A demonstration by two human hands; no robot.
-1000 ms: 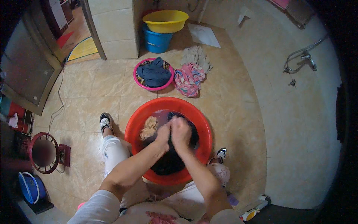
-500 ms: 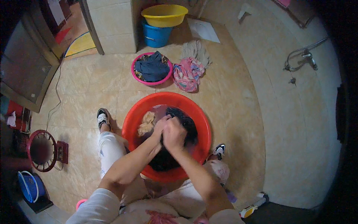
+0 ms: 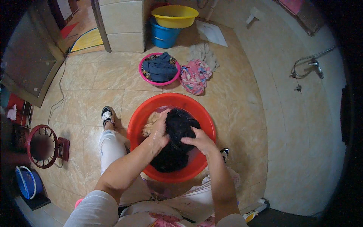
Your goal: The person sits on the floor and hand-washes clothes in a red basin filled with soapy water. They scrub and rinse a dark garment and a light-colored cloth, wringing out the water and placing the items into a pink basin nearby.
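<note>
A large red basin (image 3: 135, 121) with water stands on the floor between my legs. Black wet cloth (image 3: 180, 123) is bunched in it, and more of it lies toward the near side. My left hand (image 3: 162, 130) cups the bunch from the left, thumb toward me and fingers on its far side. From the right, my right hand (image 3: 201, 142) holds the same bunch, its thumb laid over the cloth; some fingertips are hidden behind it. A beige cloth (image 3: 151, 123) floats beside my left hand, partly covered by it.
Beyond stand a pink basin (image 3: 141, 75) of dark clothes, a pink patterned cloth (image 3: 196, 76), a grey cloth (image 3: 204, 55), and a yellow basin (image 3: 176, 22) on a blue bucket (image 3: 165, 36). A red stool-like object (image 3: 42, 146) and another blue bucket (image 3: 28, 183) are at left.
My hands were pressed together over the basin; now they are apart, with the black cloth bunched between them. My right hand has moved right. The whole view has shifted slightly.
</note>
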